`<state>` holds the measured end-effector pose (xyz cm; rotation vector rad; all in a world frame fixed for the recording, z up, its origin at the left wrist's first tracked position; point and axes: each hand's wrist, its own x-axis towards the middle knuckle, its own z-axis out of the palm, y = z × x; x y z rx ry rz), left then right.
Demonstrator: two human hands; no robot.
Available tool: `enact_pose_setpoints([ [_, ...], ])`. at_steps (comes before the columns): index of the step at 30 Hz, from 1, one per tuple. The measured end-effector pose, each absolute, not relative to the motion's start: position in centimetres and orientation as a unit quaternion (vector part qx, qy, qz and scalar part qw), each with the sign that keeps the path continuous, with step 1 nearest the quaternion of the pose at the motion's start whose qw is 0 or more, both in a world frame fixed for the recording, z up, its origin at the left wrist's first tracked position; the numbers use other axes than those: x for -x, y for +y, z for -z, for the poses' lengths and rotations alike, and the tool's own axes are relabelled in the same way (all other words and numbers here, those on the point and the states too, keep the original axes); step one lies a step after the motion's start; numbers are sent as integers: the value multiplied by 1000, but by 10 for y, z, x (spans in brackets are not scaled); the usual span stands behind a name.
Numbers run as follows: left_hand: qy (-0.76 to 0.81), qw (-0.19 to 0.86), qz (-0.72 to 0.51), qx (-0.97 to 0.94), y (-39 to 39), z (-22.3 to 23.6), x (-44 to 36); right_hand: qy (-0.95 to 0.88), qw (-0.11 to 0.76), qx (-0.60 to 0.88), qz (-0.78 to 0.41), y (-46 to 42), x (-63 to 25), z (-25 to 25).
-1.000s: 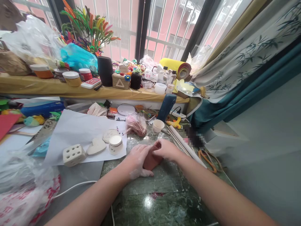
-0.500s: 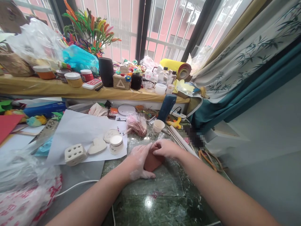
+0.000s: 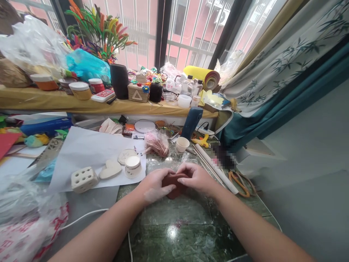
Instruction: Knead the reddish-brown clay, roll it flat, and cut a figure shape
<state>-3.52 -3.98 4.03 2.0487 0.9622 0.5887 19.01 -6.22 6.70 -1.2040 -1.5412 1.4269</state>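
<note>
A reddish-brown piece of clay [image 3: 172, 193] is between my two hands, over the dark green tabletop [image 3: 160, 236]. My left hand [image 3: 156, 185] grips its left side, thumb in front and fingers behind. My right hand [image 3: 195, 178] pinches its upper right edge between thumb and bent fingers. White powder or dried clay coats both hands, most heavily the left. The clay's upper edge looks curved, and my fingers hide part of it. A thin clear sheet [image 3: 177, 216] lies on the tabletop beneath the hands.
Left, a white paper [image 3: 106, 142] bears a dice-shaped piece [image 3: 84, 179], a heart-shaped piece [image 3: 110, 169], a round disc [image 3: 127, 156] and a small jar [image 3: 133, 167]. Beyond my hands are a paper cup [image 3: 182, 145] and a pink-brown bag [image 3: 156, 143]. Rods [image 3: 216, 169] and orange-handled scissors [image 3: 238, 185] lie right.
The clay has been tipped up from lying flatter, and its upper edge now shows between my hands. My left thumb has moved up onto its front. The view has shifted slightly.
</note>
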Motion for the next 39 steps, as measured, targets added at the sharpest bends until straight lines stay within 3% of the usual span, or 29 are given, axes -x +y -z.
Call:
enact_pose_setpoints([
  [5,343,636,-284,-630,-40,-41,30,-453,501,441,-591,-77,-188,-67],
  [8,312,710,-311,-550,-39,-40,27,-320,544,410,-658,-86,-178,-57],
  [16,322,699,-305,-561,-36,-37,28,-223,531,351,-738,-98,-164,-47],
  [26,344,649,-297,-610,-40,-41,29,-182,548,366,-730,-109,-154,-52],
  [29,319,715,-351,-514,-45,-46,27,-214,616,433,-621,-110,-163,-80],
  [31,314,768,-380,-408,-48,-51,25,-279,695,487,-450,-113,-172,-100],
  [33,297,819,-394,-291,-50,-56,23,-375,719,535,-237,-119,-178,-112],
  [36,234,869,-406,-157,-58,-60,22,-588,623,514,-44,-128,-174,-105],
  [39,181,893,-399,-103,-68,-62,23,-808,429,394,-87,-132,-157,-82],
])
